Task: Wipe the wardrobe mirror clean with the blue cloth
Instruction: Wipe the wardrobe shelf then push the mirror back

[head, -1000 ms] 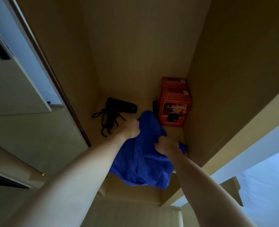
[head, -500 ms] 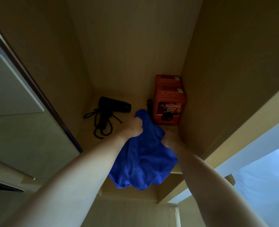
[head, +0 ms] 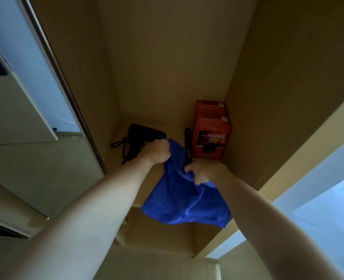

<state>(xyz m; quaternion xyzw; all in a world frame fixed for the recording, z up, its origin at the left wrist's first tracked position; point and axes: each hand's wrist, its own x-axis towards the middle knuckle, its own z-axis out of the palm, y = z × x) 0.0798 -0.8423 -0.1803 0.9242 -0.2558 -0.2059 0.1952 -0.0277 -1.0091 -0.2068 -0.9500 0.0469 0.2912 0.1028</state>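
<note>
The blue cloth (head: 184, 201) hangs over the wardrobe shelf (head: 153, 170) edge, gripped by both hands: left hand (head: 159, 152) fingers bunch its top corner, right hand (head: 202, 173) fingers pinch a fold, beside a hair dryer (head: 144, 134) and red box (head: 211, 136).

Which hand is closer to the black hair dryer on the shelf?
Left. The left hand grips the blue cloth right beside the hair dryer; the right hand grips the cloth farther away, below the orange box.

box label (head: 214, 136) unreadable, dark object (head: 187, 138) partly behind cloth (head: 187, 199)
</note>
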